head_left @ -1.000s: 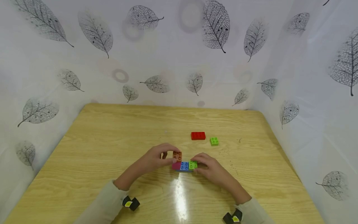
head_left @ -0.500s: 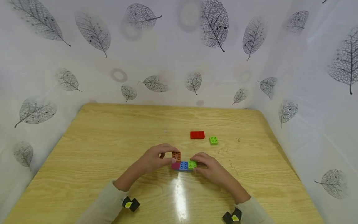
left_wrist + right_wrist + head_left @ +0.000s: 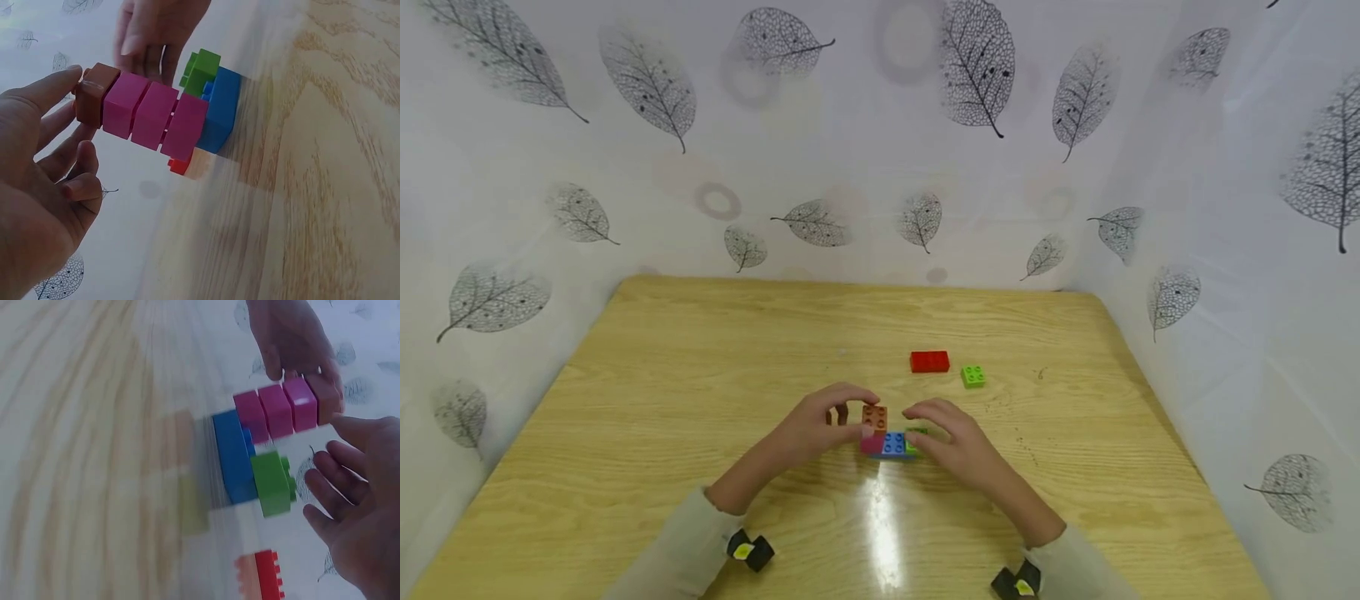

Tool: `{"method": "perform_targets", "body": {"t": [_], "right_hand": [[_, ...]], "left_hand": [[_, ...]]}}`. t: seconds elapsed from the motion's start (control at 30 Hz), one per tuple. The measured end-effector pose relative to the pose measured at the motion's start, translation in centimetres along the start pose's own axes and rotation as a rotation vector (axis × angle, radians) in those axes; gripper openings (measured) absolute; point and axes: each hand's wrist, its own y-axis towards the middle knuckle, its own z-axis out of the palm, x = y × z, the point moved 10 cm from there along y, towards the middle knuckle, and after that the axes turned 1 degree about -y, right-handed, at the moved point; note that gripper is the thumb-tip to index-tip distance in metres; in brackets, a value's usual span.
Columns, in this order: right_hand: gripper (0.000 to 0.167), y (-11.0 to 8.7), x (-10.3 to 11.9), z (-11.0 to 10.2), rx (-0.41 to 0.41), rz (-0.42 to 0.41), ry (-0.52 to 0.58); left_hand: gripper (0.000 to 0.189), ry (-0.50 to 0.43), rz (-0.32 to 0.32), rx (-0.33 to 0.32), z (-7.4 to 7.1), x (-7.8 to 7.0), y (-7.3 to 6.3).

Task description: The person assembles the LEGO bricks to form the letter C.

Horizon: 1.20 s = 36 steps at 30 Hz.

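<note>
A blue building brick (image 3: 233, 456) bears a stack of three pink bricks (image 3: 151, 115) at one end and a green brick (image 3: 270, 482) at the other. On top of the pink stack sits a brown brick (image 3: 876, 418), pinched between the thumb and fingers of my left hand (image 3: 822, 423). My right hand (image 3: 957, 442) hovers over the green brick, its fingers apart and nothing held; in the head view its thumb partly hides that brick. Seen from the right wrist, the fingers spread close to the upper part of the pile.
Behind the built piece a red brick (image 3: 929, 362) and a loose green brick (image 3: 973, 377) lie on the wooden table (image 3: 737, 333). A white curtain with leaf prints (image 3: 865, 158) hangs around the back and sides.
My right hand has let go of the green brick and risen slightly, moving a little left over it. The left hand stays on the brown brick.
</note>
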Motion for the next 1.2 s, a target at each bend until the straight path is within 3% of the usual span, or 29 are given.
{"method": "perform_targets", "body": {"t": [0.17, 0.4, 0.77, 1.2], "right_hand": [[0.031, 1.0, 1.6, 0.3, -0.057, -0.020, 0.096], [0.031, 1.9, 2.4, 1.2, -0.045, -0.014, 0.143], [0.028, 2.1, 3.0, 1.3, -0.062, -0.069, 0.140], [0.029, 1.8, 3.9, 1.3, -0.101, -0.218, 0.076]], "left_hand": [[0.037, 0.015, 0.015, -0.027, -0.5, -0.3, -0.1], [0.033, 0.015, 0.041, -0.055, -0.7, 0.0, -0.6], [0.029, 0.012, 0.008, -0.060, -0.6, 0.3, -0.6], [0.033, 0.028, 0.001, -0.055, -0.4, 0.5, -0.6]]}}
